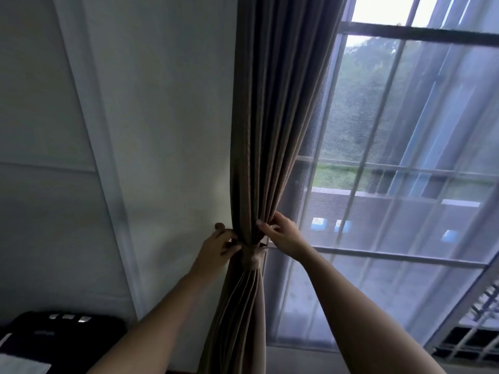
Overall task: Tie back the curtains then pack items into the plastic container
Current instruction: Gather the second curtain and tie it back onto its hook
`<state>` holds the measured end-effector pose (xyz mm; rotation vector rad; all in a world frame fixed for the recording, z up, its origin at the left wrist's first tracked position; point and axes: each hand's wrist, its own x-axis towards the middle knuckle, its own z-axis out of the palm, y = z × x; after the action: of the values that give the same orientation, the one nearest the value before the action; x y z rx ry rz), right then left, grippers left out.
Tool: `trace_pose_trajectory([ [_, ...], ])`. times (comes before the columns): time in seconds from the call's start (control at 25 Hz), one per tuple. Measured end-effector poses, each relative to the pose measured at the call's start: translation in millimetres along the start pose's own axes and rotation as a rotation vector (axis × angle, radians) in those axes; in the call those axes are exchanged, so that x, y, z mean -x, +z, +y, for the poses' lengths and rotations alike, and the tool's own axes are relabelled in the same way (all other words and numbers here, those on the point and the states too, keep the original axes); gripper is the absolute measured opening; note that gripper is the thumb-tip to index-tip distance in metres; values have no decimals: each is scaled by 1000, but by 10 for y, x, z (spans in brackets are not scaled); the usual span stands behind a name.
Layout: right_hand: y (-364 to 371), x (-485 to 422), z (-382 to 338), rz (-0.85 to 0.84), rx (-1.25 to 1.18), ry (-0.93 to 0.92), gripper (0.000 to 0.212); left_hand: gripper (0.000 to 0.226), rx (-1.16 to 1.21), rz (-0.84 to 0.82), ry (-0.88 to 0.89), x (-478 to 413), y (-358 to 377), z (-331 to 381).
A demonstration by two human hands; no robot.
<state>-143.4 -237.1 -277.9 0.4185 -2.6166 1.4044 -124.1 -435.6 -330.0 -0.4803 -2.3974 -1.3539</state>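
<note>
Curtain [270, 130] hangs w/ long axis vertical, bunched straight ahead btwn yr hands. Tie-back [252, 259] wraps it at the waist. Yr left hand [216, 247], fingers curled, pinches the band's wall-side end just below the wall knob [220, 226], so it's prob. the nearer hand for hooking on. Right hand [283, 236]: fingertips on folds just above band, window side; pinch or touch, can't tell. Plastic container not in view.

A domestic room beside a large window [421, 33], most likely in a home.
A heavy brown curtain [270, 130] is gathered by a fabric tie-back [252, 257] against a white panelled wall [162, 130]; a sheer curtain [391, 279] is hung over the barred panes, through which trees [364, 85] are seen.
</note>
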Motion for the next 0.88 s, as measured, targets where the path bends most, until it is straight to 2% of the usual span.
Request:
trace_pose_trajectory([
  [0.04, -23, -4, -26, 8, 26, -7, 17, 10, -11, 17, -27, 4, -33, -34],
  [0.16, -98, 19, -30, -63, 21, -27, 10, 12, 23, -18, -194, 48, -102, -92],
  [0.24, -140, 75, -6, -155, -176, 5, 20, 26, 125, 13, -215, 62, -140, 10],
  [0.28, -159, 114, -20, -145, -257, 14, 27, 28, 183, 103, -210, 22, -172, 103],
  [0.36, -203, 96, -59, 53, -282, -30, 29, 13, 215, 332, -163, -138, -279, 415],
  [0.4, -232, 56, -113, 147, -250, -72, 25, 4, 206, 364, -120, -237, -331, 594],
  [0.44, -253, 6, -175, 200, -220, -106, 22, 4, 191, 322, -63, -328, -366, 765],
  [0.52, -288, -32, -325, 209, -131, -121, 22, 20, 78, 130, 3, -448, -364, 969],
  [0.56, -286, -17, -354, 211, -90, -110, 25, 24, -7, 91, 21, -458, -340, 994],
  [0.64, -275, 58, -369, 319, -3, -114, 32, 17, -140, 195, 34, -439, -331, 951],
  [0.72, -241, 149, -360, 470, -24, -118, 32, 23, -182, 369, 14, -400, -364, 920],
  [0.76, -209, 199, -344, 479, -89, -133, 31, 23, -163, 375, 29, -366, -372, 932],
  [0.88, -33, 359, -141, 313, -289, -131, 21, 17, 47, 325, 10, -160, -294, 809],
])
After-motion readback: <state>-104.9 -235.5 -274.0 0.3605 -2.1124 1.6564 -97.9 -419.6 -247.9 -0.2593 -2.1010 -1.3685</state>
